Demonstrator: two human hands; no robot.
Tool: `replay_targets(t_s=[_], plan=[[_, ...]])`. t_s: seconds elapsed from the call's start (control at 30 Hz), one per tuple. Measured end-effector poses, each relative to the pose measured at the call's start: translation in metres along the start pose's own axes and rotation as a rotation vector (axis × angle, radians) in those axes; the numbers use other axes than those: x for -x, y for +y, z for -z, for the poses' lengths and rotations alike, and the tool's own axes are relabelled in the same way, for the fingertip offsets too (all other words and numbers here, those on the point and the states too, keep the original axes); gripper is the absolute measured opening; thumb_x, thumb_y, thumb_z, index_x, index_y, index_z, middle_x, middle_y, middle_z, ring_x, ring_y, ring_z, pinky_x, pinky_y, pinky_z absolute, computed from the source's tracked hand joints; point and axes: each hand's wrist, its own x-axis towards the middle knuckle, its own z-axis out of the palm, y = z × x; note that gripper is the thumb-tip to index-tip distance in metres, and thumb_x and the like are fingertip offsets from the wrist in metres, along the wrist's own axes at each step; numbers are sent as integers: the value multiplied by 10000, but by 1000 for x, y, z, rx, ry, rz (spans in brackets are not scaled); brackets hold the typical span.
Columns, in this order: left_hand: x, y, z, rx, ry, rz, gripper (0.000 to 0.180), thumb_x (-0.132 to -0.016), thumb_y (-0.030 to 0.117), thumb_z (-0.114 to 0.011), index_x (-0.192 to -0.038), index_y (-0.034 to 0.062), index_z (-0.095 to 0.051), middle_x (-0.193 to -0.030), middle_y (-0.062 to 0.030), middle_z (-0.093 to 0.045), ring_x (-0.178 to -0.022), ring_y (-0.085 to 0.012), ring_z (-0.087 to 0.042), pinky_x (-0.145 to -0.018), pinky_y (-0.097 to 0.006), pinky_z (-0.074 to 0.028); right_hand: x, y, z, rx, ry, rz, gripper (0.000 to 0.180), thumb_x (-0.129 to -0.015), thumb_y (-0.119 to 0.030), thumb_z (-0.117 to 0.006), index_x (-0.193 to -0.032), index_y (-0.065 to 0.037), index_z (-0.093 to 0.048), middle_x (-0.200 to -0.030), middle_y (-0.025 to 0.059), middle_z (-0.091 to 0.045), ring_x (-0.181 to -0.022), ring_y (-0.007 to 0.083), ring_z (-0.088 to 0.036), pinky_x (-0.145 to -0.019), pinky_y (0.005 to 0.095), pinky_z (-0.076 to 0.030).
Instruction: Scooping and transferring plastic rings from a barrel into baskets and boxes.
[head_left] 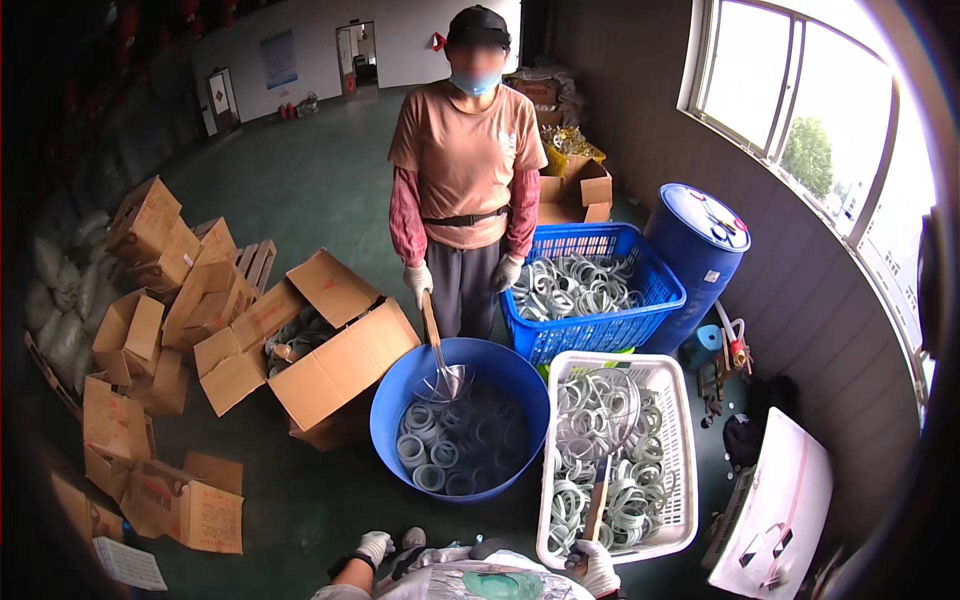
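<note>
My right hand (pixel 597 568), in a white glove, is closed round the wooden handle of a wire skimmer (pixel 597 495). Its round wire head lies over pale glassy rings (pixel 628 500) heaped in a white plastic basket (pixel 681 470). My left hand (pixel 375 547), gloved too, hangs left of my body with its fingers curled and nothing visible in them. Ahead stands a blue round tub (pixel 384 425) of dark liquid with more rings (pixel 428 477) in it. A co-worker's gloved hand (pixel 418 281) grips another skimmer (pixel 442 380), its head inside the tub.
Behind the white basket stands a blue crate (pixel 600 338) of rings, beside a blue drum (pixel 700 255). An open carton (pixel 345 375) is left of the tub, with several more cartons (pixel 190 500) farther left. A white panel (pixel 780 510) leans at the right.
</note>
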Motion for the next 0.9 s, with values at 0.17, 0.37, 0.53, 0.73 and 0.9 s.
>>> replay_targets(t_s=[0.17,0.37,0.53,0.73,0.9], plan=[[-33,13,37,21,-31,-21,115,-866,172,-590,-952,102,-621,-798,-78,-678,-654,-235,-666,-587,-384,-495,28,27,-69,-111,-120,-109,198,-821,-63,-576,-1017,-45,-546,-693,23,-486,-558,146,-442,-545,307,-395],[-59,27,88,62,-40,-71,98,-855,167,-604,-937,115,-615,-743,-64,-660,-592,-225,-650,-518,-377,-476,-20,84,-89,-46,-96,-203,63,-841,-45,-564,-889,-33,-524,-640,15,-458,-550,136,-452,-522,274,-394],[-109,8,140,65,-15,-47,103,-847,171,-604,-929,109,-609,-733,-63,-658,-573,-230,-643,-503,-384,-471,-45,118,-146,-125,12,-283,82,-823,-57,-554,-786,-52,-481,-611,10,-450,-540,151,-467,-521,273,-429],[-138,7,193,-3,4,118,108,-864,187,-557,-917,105,-602,-713,-73,-646,-586,-255,-645,-504,-413,-467,-84,158,-147,-220,-138,-383,98,-818,-76,-548,-761,-63,-470,-586,15,-463,-531,156,-483,-497,264,-427],[-158,22,207,-16,-13,117,92,-859,183,-566,-886,103,-602,-705,-69,-642,-577,-247,-642,-509,-408,-467,-78,190,-174,-58,43,-268,145,-811,-63,-594,-917,-86,-498,-609,25,-481,-527,166,-501,-477,259,-436]])
